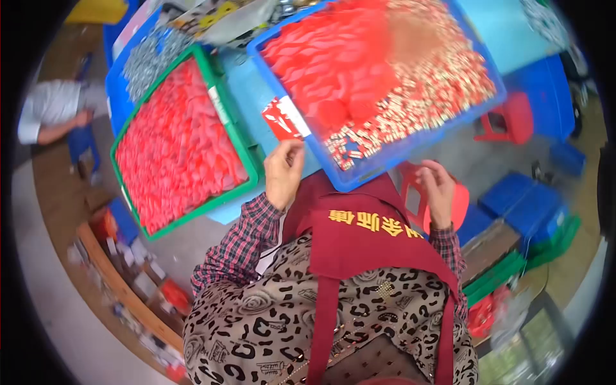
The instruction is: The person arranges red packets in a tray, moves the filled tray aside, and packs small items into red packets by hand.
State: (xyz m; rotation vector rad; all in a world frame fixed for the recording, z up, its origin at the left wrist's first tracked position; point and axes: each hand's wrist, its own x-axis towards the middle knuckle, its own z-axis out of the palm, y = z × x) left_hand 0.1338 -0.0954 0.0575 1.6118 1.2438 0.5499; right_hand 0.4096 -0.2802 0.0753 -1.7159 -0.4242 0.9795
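The blue tray (410, 151) had the green tray (242, 144) to its left, the right grip (440, 196) loosely parted just off its near edge, and the left grip (283, 175) by its left side, pinching the red packet (280, 119).

There's the farther red stool (518, 119)! Below it, blue boxes (507, 194); past those, green crates (494, 280), with red plastic (484, 316) lower still. Now swing well left of the stool: a blue tray (120, 94) of grey pieces (154, 61), and, farther left again, a person in a white shirt (51, 109). Far left and low from the stool, a wooden shelf (130, 287) beside blurred clutter (146, 284).
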